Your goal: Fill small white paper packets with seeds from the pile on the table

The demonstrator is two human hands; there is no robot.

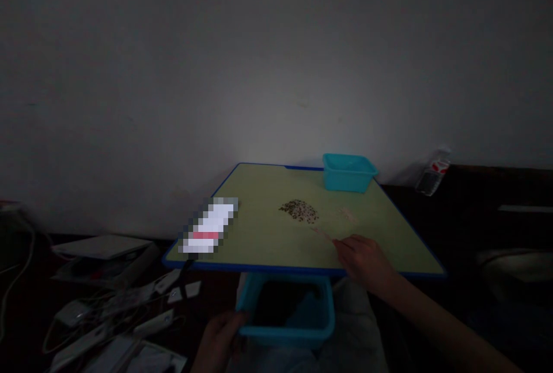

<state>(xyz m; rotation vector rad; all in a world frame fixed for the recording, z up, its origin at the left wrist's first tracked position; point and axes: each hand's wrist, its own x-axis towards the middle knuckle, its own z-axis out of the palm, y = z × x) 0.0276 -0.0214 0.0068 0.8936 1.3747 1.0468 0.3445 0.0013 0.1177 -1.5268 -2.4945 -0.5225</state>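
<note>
My right hand (363, 261) rests on the near part of a small green table with a blue rim (302, 271); its fingers pinch a thin pale stick (322, 233) that points toward a pile of small dark seeds (299, 210). A faint pale patch of something (348, 214) lies to the right of the pile. My left hand (220, 341) grips the left edge of a teal tub (287, 332) held below the table's front edge, over my lap.
A second teal tub (348, 172) stands at the table's far right corner. A blurred-out flat object (208, 226) lies on the table's left side. Cables, chargers and papers (112, 309) litter the floor at left. A small packet (433, 172) leans on the wall at right.
</note>
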